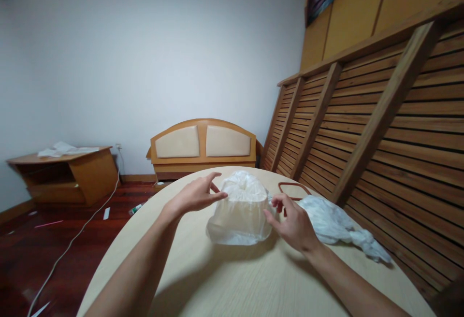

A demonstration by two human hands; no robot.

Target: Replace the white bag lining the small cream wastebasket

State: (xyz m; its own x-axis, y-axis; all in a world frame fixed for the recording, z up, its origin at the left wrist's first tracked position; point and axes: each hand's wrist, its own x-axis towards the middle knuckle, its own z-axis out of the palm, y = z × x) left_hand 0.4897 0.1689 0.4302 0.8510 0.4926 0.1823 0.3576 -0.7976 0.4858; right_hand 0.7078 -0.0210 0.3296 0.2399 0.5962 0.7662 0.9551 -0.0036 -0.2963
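Note:
A translucent white plastic bag (pixel 241 218) stands on the round wooden table (pixel 213 288), gathered at its top. Something bulky and pale fills it, but its kind cannot be made out through the plastic. At the bag's upper left is my left hand (pixel 197 192), fingers apart, with the fingertips at the plastic. My right hand (pixel 293 223) is at the bag's right side, its fingers curled loosely and spread, the thumb close to the plastic. Neither hand grips the bag.
Right of my right hand lies a crumpled white plastic bag (pixel 337 223), with a reddish-brown looped frame (pixel 293 185) behind it. A slatted wooden panel (pixel 380 138) leans along the right. Behind the table stands a headboard (pixel 203 143); a low cabinet (pixel 87 177) is at left.

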